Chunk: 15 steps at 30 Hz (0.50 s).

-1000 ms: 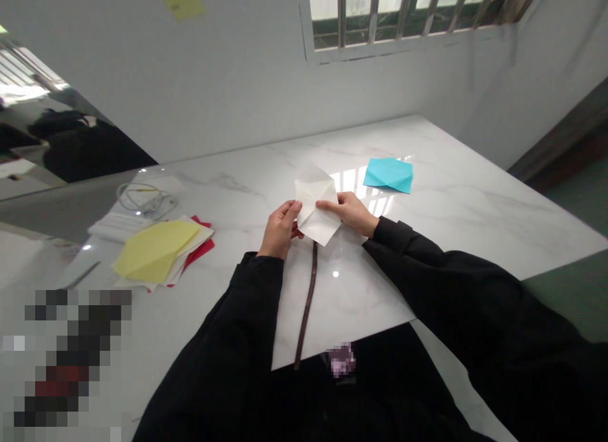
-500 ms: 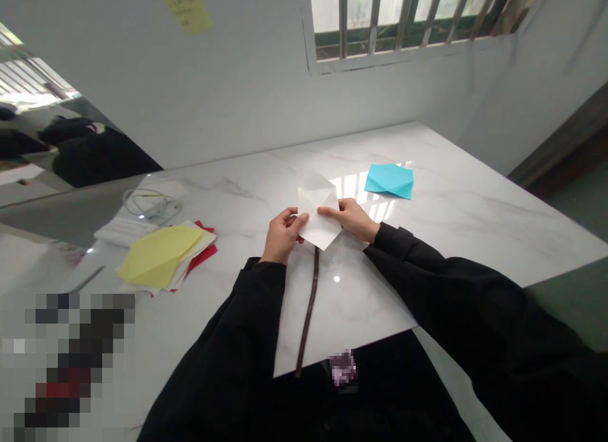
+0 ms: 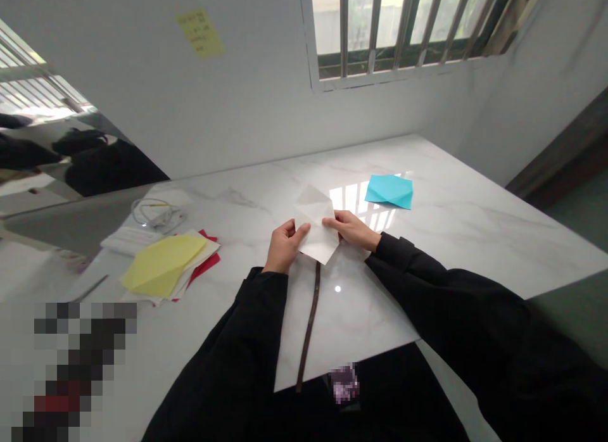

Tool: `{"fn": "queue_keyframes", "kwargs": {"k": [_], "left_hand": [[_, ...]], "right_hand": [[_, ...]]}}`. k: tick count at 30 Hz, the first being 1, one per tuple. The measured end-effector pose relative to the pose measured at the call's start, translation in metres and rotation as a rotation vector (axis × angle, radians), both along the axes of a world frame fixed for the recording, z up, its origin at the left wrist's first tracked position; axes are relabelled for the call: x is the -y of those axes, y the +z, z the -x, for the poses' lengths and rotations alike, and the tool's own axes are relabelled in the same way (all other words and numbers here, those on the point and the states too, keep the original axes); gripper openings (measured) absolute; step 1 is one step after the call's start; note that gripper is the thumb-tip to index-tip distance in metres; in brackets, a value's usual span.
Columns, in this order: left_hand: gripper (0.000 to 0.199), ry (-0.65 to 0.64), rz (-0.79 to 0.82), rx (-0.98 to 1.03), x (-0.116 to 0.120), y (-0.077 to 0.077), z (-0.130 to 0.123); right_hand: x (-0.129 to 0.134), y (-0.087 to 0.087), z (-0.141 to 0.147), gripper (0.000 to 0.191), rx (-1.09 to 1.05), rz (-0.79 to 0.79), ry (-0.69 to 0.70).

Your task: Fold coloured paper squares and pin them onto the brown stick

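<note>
A creased sheet of white paper (image 3: 317, 246) is held up over the table, between my two hands. My left hand (image 3: 284, 242) grips its left side, the thumb lying on the front face. From the right, my right hand (image 3: 354, 229) pinches the opposite side, its thumb near the paper's middle. Most fingers of both hands are hidden behind the sheet. Below the paper, a thin dark brown strip (image 3: 311, 328) runs down the tabletop to the near edge. Beyond my right hand lies a folded turquoise paper (image 3: 389, 192).
On the left sits a pile of papers with a yellow folded paper (image 3: 164, 265) on top and a red paper (image 3: 204, 268) below. Behind it is a coiled pale cable (image 3: 159, 214). The white marbled table (image 3: 456, 227) meets a wall with a barred window (image 3: 403, 30).
My thumbs have shifted slightly on the white paper, and the sheet's angle has changed a little. The whole view has tilted up, so things sit lower in the picture.
</note>
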State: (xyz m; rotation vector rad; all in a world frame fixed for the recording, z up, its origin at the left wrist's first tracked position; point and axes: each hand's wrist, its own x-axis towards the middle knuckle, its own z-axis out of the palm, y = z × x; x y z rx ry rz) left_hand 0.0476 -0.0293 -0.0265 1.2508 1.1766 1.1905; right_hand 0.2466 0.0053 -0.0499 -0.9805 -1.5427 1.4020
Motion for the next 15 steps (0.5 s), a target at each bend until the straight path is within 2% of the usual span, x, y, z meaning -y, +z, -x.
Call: {"fn": "queue_keyframes", "kwargs": {"k": [4,10,15], "left_hand": [[0.064,0.003,-0.005,0.012,-0.001,0.0,0.002],[0.062,0.0,-0.001,0.015,-0.001,-0.001,0.002],[0.059,-0.009,-0.013,0.011,0.0,0.0,0.002]], "right_hand": [[0.001,0.0,0.002,0.041,-0.034,-0.028,0.027],[0.005,0.009,0.002,0.049,-0.099,-0.006,0.006],[0.008,0.015,0.002,0.048,-0.116,0.022,-0.013]]}}
